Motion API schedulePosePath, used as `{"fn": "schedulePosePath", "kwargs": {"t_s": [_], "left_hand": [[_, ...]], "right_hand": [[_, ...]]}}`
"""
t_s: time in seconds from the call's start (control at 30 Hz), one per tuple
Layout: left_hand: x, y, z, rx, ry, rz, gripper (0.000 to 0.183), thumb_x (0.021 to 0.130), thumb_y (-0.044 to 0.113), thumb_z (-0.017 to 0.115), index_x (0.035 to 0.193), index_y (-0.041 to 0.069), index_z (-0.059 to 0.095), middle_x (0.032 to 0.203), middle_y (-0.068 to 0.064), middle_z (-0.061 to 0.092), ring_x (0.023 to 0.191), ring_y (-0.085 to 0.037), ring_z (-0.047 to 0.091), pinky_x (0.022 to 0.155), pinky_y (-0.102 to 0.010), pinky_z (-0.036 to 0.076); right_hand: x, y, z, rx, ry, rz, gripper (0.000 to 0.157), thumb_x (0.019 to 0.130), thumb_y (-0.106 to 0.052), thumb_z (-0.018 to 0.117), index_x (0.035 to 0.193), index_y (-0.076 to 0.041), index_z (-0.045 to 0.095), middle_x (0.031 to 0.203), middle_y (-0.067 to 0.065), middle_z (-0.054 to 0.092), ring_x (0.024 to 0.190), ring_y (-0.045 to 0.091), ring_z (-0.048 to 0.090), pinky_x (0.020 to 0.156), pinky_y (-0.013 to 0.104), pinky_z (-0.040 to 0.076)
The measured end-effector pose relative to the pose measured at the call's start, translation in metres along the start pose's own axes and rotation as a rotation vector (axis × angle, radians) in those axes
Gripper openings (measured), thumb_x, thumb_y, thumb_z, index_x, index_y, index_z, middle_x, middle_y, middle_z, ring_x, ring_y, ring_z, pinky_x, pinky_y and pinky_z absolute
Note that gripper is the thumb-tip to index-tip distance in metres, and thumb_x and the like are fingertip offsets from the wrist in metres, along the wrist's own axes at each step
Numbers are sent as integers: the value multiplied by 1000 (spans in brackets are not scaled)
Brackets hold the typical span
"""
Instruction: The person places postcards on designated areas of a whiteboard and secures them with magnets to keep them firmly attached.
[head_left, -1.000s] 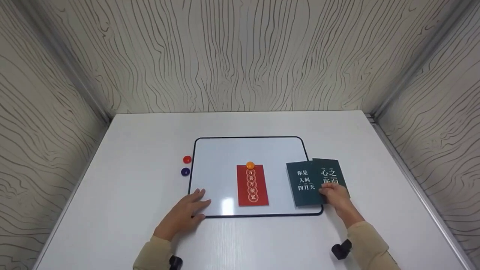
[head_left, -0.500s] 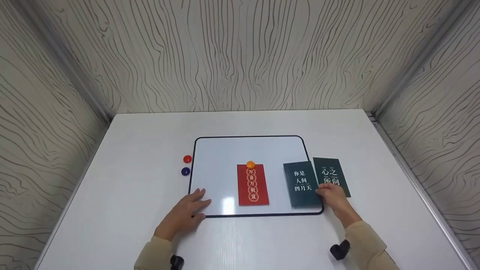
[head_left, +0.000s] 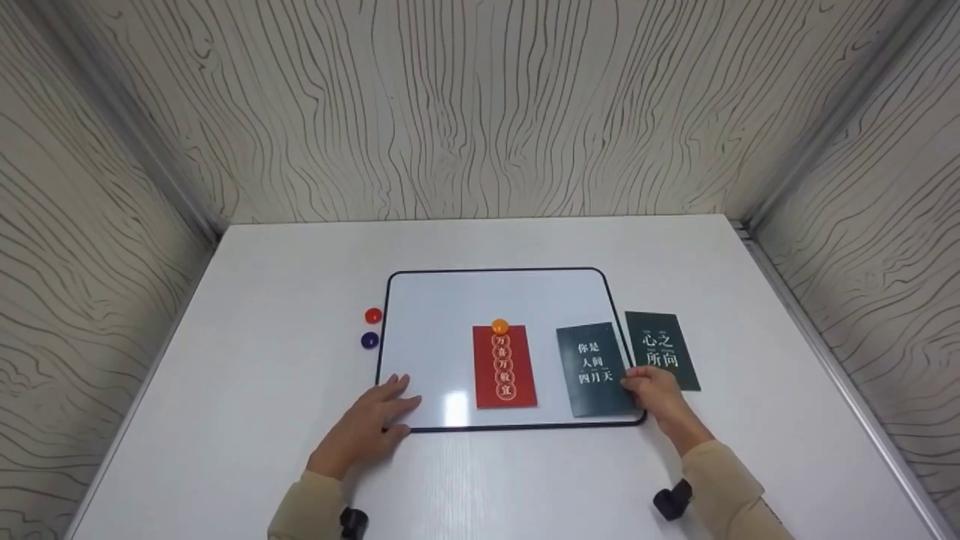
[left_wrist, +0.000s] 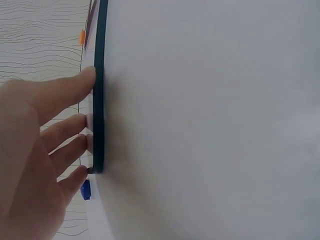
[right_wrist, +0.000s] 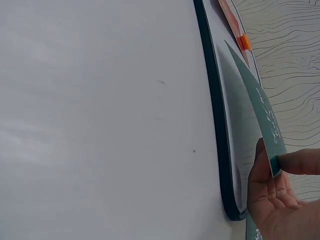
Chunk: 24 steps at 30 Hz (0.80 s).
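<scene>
My right hand (head_left: pixel 660 397) pinches the right edge of a dark green card (head_left: pixel 592 394) with white characters. In the right wrist view this card (right_wrist: pixel 265 120) bows slightly, with thumb and fingers on either side of its edge. It overlaps the right part of a whiteboard (head_left: pixel 435 300) with a black rim. My left hand (head_left: pixel 367 424) rests with spread fingers on the board's near left corner; the left wrist view has its thumb and fingertips along the dark rim (left_wrist: pixel 99 100). Mid-board lies a red card (head_left: pixel 487 382), an orange round magnet (head_left: pixel 500 326) at its top edge.
A second dark green card (head_left: pixel 660 326) lies on the white table (head_left: pixel 300 277) just right of the board. Beside the board's left rim sit a red round magnet (head_left: pixel 373 316) and a dark blue one (head_left: pixel 370 340). Wood-patterned panels (head_left: pixel 480 112) enclose the back and sides.
My right hand has carried the green card leftward, off the second green card and further over the board. The second card is now uncovered. My left hand stays at the board's corner.
</scene>
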<state>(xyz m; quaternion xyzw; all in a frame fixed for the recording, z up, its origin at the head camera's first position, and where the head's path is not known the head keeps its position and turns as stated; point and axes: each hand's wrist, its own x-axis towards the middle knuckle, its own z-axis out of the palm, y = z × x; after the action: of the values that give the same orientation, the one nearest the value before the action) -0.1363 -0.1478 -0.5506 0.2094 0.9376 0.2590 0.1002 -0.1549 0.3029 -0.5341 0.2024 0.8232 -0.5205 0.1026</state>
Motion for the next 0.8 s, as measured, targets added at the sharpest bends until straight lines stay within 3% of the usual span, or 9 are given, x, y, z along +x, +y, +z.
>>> {"fn": "schedulePosePath", "kwargs": {"t_s": [0.2,0.4,0.8], "left_hand": [[0,0,-2,1,-12,3,45,92,23,62,137,20,55,157,-6,37,147,-32,32,116,-54,33],[2,-1,0,30,25,52,43,90,17,63,133,15,59,153,-12,43,144,-35,36,115,-55,35],[2,-1,1,43,20,37,43,91,22,62,134,17,58,154,-9,42,145,-33,36,115,-53,35]], "right_hand": [[-2,-1,5,-6,0,11,27,90,-7,55,111,11,56,88,3,58,76,11,52,65,23,46],[-5,-2,11,-31,17,5,26,89,-7,55,109,11,55,81,3,58,71,11,51,61,23,44],[-6,-3,14,-50,54,-32,17,84,-6,65,94,4,55,67,-4,56,62,8,50,56,22,43]]}}
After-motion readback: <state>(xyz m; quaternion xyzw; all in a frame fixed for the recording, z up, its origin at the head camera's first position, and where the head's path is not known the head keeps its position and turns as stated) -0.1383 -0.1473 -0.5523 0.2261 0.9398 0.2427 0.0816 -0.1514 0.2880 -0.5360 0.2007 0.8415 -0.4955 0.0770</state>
